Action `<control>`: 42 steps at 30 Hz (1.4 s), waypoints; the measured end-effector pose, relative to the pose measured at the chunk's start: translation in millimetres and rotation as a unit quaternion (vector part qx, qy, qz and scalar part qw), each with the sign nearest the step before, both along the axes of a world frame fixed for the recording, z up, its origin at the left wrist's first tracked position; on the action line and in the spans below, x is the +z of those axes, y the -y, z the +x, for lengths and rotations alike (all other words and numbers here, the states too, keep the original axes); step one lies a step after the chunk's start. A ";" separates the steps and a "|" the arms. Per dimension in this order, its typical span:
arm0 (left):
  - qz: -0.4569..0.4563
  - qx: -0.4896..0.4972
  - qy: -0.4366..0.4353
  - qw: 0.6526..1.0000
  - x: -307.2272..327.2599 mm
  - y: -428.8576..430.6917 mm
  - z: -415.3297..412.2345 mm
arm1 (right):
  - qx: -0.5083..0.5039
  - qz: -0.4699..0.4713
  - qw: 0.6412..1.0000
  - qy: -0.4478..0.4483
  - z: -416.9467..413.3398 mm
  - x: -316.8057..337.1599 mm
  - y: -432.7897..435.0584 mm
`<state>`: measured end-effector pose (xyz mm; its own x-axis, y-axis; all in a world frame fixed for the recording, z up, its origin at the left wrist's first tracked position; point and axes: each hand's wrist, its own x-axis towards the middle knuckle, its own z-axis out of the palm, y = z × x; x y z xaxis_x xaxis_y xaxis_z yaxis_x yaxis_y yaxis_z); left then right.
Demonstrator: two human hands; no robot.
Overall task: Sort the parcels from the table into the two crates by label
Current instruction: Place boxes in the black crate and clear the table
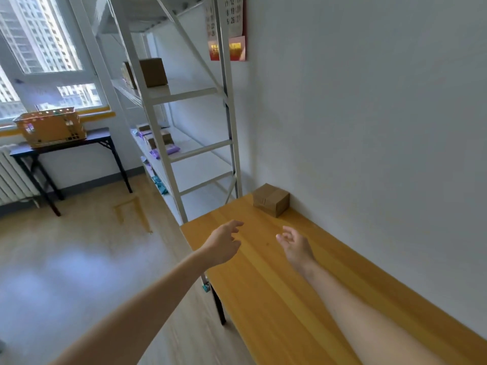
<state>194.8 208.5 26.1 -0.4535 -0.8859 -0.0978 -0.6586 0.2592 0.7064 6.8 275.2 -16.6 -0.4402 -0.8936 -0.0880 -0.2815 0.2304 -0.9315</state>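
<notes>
A small brown cardboard parcel [271,199] sits at the far corner of the yellow wooden table [276,299], close to the white wall. My left hand [224,245] and my right hand [295,245] are both stretched out over the table, short of the parcel, fingers relaxed and holding nothing. An orange perforated crate [50,127] stands on a dark side table [97,139] by the window at the left. Only this one crate is in view.
A tall white metal shelf rack [181,119] stands just beyond the table's far end, with a brown box [150,72] on an upper shelf and purple packets [166,150] lower down. A radiator [13,177] is at far left. Light wooden floor lies to the left.
</notes>
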 end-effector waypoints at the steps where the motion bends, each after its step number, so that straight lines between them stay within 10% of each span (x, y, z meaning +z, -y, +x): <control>1: 0.001 0.000 0.003 1.000 -0.9 19.2 -3.4 | -0.005 0.005 1.000 -0.001 -4.7 -2.4 17.7; 19: 0.083 -0.061 0.031 0.994 -68.5 293.0 -74.5 | -0.057 0.100 0.993 -0.029 -54.1 -60.6 230.1; 42: 0.341 -0.058 -0.005 0.938 -194.6 489.5 -202.1 | -0.281 0.212 0.925 0.140 -128.3 -152.8 384.9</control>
